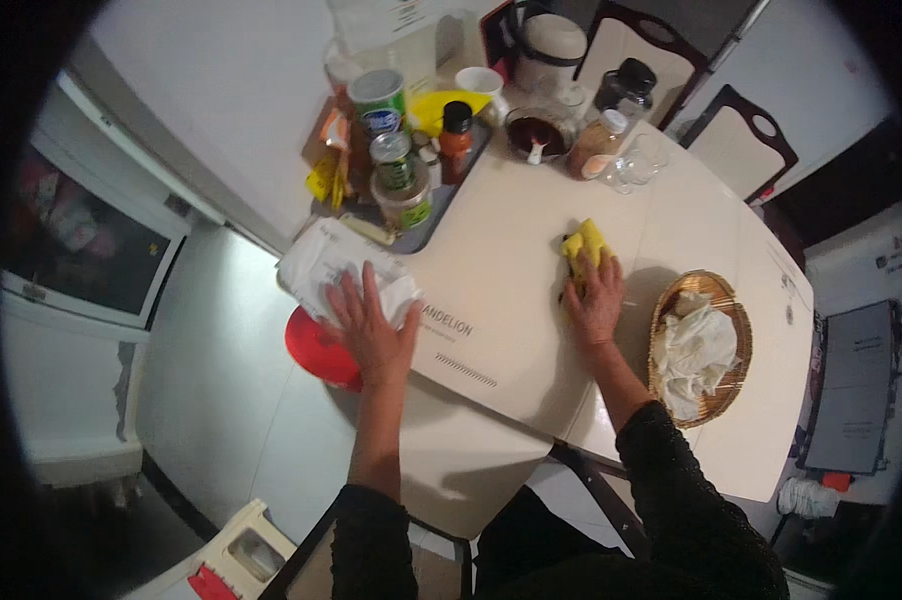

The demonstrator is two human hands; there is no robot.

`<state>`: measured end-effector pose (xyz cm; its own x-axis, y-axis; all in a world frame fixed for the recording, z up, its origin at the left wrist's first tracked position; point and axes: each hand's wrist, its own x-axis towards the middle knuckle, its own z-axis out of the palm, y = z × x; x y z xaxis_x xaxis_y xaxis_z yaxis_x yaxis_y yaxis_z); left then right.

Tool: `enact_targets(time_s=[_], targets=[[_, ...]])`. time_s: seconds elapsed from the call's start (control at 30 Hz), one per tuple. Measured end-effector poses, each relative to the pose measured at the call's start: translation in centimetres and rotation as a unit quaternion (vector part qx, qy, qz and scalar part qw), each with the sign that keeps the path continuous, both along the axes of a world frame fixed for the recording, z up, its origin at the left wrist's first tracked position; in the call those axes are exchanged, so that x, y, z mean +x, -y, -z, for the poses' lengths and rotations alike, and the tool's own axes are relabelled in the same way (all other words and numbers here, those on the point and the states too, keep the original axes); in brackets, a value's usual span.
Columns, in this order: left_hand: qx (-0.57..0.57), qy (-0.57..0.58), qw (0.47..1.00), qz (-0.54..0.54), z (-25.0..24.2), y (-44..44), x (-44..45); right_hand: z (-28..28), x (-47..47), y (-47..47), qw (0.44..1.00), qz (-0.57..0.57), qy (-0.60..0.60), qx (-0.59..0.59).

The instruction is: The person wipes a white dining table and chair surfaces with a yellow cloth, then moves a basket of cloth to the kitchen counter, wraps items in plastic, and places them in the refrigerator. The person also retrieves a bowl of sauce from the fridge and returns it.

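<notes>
My right hand (598, 300) presses a folded yellow cloth (584, 238) against the cream tabletop (511, 300). At the table's left corner, my left hand (372, 334) rests with spread fingers on a white plastic packet (323, 259) that bears printing. Whether the left fingers grip the packet or only lie on it, I see no sign of a grip. To the right of my right forearm stands an oval wicker basket (743, 330) with a crumpled white cloth (695, 349) inside.
A grey tray (440, 217) at the back left carries cans, jars and a red sauce bottle (455, 142). Behind are a glass bowl of dark liquid (530, 135), a brown jar (595, 146) and clear glasses (635, 165). Below the left corner sits a red round object (316, 349). Chairs (743, 142) stand beyond.
</notes>
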<state>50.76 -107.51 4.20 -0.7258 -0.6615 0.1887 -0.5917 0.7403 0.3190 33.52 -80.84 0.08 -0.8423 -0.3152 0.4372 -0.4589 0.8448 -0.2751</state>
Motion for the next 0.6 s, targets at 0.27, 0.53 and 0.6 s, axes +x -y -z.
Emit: enact_targets(time_s=[0.27, 0.53, 0.6], targets=[[-0.033, -0.002, 0.998, -0.053, 4.1, 2.4, -2.3, -0.2, 1.6, 1.0, 0.996, -0.056, 0.037, -0.056], [0.137, -0.098, 0.986, -0.009, 0.1, 3.0, 1.7, -0.8, 12.0, 7.5, 0.96, -0.246, 0.058, -0.117], [0.15, -0.225, 0.962, 0.029, -1.3, 3.9, 4.7, -1.6, 14.1, 8.0, 0.953, -0.274, 0.06, -0.118]])
